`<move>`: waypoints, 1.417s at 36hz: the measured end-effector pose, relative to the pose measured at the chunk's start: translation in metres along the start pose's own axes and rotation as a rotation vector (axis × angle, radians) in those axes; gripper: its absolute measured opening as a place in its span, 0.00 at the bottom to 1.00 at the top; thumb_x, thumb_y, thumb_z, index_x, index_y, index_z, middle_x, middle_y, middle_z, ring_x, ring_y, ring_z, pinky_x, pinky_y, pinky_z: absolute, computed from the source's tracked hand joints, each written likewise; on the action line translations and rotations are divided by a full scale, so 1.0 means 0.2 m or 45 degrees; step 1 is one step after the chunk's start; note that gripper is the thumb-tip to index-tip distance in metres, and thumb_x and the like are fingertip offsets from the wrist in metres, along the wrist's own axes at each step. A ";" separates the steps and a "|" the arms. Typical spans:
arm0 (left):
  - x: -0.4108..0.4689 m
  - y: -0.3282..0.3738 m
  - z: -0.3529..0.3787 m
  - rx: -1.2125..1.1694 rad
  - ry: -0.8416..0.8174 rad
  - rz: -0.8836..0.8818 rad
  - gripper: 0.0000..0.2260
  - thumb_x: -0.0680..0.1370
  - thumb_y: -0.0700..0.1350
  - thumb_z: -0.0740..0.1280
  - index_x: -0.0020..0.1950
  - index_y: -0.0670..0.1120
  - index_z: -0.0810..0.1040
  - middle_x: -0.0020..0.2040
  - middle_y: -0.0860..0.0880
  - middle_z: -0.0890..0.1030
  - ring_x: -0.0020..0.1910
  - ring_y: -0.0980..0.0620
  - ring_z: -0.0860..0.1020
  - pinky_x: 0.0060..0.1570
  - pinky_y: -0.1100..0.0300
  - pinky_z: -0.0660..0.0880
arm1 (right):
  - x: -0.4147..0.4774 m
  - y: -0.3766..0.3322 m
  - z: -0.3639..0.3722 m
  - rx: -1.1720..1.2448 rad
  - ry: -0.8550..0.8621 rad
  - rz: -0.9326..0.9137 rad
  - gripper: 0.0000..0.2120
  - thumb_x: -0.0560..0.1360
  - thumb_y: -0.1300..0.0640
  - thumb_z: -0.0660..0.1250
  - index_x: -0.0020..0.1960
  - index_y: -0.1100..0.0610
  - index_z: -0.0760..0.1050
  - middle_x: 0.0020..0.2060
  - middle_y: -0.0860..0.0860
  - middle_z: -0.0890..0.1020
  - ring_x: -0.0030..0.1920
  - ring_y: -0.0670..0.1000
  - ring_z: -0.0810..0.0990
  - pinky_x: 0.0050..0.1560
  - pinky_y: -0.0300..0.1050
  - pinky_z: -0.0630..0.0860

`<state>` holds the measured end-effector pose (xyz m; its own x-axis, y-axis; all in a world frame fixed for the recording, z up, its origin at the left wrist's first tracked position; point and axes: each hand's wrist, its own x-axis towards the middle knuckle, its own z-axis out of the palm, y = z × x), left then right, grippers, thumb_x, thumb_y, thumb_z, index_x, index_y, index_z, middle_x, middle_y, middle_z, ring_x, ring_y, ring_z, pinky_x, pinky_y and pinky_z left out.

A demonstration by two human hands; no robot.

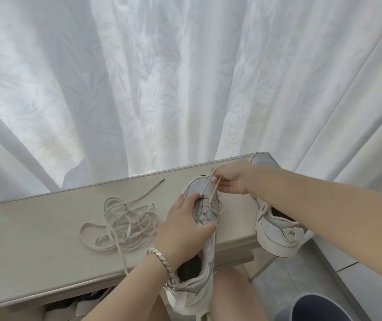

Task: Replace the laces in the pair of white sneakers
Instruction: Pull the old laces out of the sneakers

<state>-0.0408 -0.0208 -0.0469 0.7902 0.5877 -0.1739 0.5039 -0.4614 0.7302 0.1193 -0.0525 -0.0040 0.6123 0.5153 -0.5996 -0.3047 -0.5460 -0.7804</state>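
A white sneaker (199,281) lies toe-away across the front edge of the pale table (34,239), its heel over my lap. My left hand (183,230) grips its upper beside the eyelets. My right hand (230,180) pinches a thin lace (212,193) that runs taut up from the lower eyelets near the toe. The second white sneaker (275,232) lies to the right, partly under my right forearm, with its heel hanging over the table's right end. A tangled heap of loose off-white laces (125,224) lies on the table to the left.
A white patterned curtain (185,77) hangs right behind the table's far edge. Dark shoes (74,304) show on a shelf under the table. A tiled floor (347,286) and a dark round object (320,308) are at the lower right.
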 end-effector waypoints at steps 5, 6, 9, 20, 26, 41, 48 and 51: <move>-0.01 0.02 0.00 0.015 -0.017 -0.014 0.33 0.64 0.57 0.57 0.70 0.59 0.63 0.68 0.59 0.66 0.72 0.58 0.60 0.67 0.52 0.64 | 0.00 -0.03 -0.02 -0.193 -0.144 0.036 0.14 0.79 0.66 0.50 0.36 0.56 0.64 0.17 0.47 0.65 0.16 0.45 0.61 0.18 0.33 0.60; -0.01 0.02 -0.01 0.017 -0.019 -0.016 0.33 0.64 0.57 0.57 0.70 0.59 0.63 0.68 0.60 0.66 0.72 0.58 0.59 0.67 0.52 0.64 | 0.00 -0.04 -0.04 -0.472 -0.058 -0.128 0.12 0.79 0.64 0.53 0.38 0.56 0.65 0.21 0.48 0.68 0.20 0.46 0.65 0.21 0.35 0.61; -0.01 0.03 -0.01 0.023 -0.023 -0.024 0.33 0.64 0.57 0.57 0.70 0.59 0.62 0.68 0.60 0.66 0.72 0.58 0.59 0.67 0.52 0.64 | -0.01 -0.08 -0.11 -1.360 0.205 -0.715 0.05 0.79 0.56 0.60 0.48 0.58 0.70 0.35 0.48 0.71 0.38 0.52 0.71 0.36 0.42 0.66; -0.02 0.04 -0.02 0.099 -0.011 -0.031 0.27 0.73 0.51 0.63 0.72 0.58 0.61 0.70 0.59 0.63 0.73 0.57 0.57 0.67 0.54 0.63 | 0.00 -0.12 -0.20 -0.439 -0.278 0.041 0.22 0.78 0.39 0.57 0.41 0.59 0.68 0.22 0.49 0.62 0.20 0.48 0.65 0.29 0.41 0.70; -0.02 0.04 -0.03 0.114 -0.020 -0.024 0.28 0.72 0.53 0.62 0.71 0.58 0.60 0.69 0.60 0.64 0.73 0.58 0.56 0.68 0.55 0.62 | 0.01 -0.22 -0.38 -1.907 0.553 -1.101 0.14 0.78 0.49 0.60 0.47 0.61 0.71 0.35 0.55 0.75 0.37 0.57 0.72 0.38 0.44 0.66; -0.02 0.04 -0.02 0.089 0.005 -0.028 0.28 0.71 0.54 0.62 0.71 0.57 0.61 0.71 0.59 0.62 0.75 0.58 0.52 0.69 0.57 0.58 | -0.08 -0.01 -0.18 -1.601 -0.183 -1.279 0.08 0.75 0.60 0.64 0.54 0.55 0.77 0.49 0.47 0.73 0.57 0.48 0.70 0.54 0.33 0.64; -0.02 0.05 -0.02 0.080 0.009 -0.040 0.32 0.65 0.57 0.57 0.71 0.58 0.62 0.71 0.59 0.63 0.74 0.60 0.50 0.70 0.55 0.58 | -0.05 0.07 -0.10 -1.939 -0.255 -1.316 0.12 0.78 0.48 0.62 0.59 0.52 0.74 0.56 0.48 0.73 0.59 0.47 0.69 0.60 0.41 0.61; -0.02 0.05 -0.02 0.082 0.004 -0.044 0.29 0.70 0.55 0.61 0.71 0.57 0.62 0.70 0.59 0.63 0.74 0.58 0.52 0.70 0.53 0.60 | -0.03 0.07 -0.09 -1.922 -0.247 -1.293 0.12 0.77 0.48 0.63 0.57 0.53 0.75 0.56 0.48 0.74 0.58 0.47 0.69 0.58 0.41 0.61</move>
<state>-0.0402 -0.0249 -0.0369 0.7710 0.6061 -0.1958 0.5522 -0.4829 0.6796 0.1245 -0.0758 -0.0079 0.0023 0.9893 -0.1461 0.9975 -0.0127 -0.0702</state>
